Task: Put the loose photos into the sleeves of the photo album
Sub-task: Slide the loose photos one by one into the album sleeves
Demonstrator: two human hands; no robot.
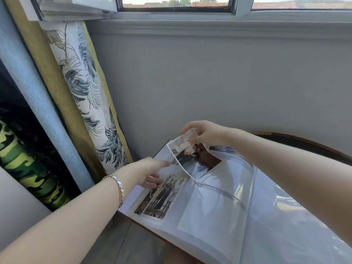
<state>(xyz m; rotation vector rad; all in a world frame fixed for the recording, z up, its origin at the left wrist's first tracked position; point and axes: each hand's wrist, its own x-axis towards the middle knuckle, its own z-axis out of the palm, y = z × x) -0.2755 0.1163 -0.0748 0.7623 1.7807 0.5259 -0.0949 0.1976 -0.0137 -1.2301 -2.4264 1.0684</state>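
Observation:
An open photo album (213, 216) with clear plastic sleeves lies tilted in front of me. My right hand (205, 133) pinches the top corner of a loose photo (183, 151) of several people, whose lower part sits inside the upper left sleeve. My left hand (152, 172) is at that sleeve's left edge, its thumb and fingers pinching the plastic there. A group photo (162, 197) sits in the lower left sleeve. A larger picture lies under the photo, partly hidden.
A grey wall (209, 82) runs behind the album under a window (175, 4). Patterned curtains (85, 88) hang at the left. A dark round table edge (308, 143) shows behind my right arm. Grey floor (122, 242) lies below the album.

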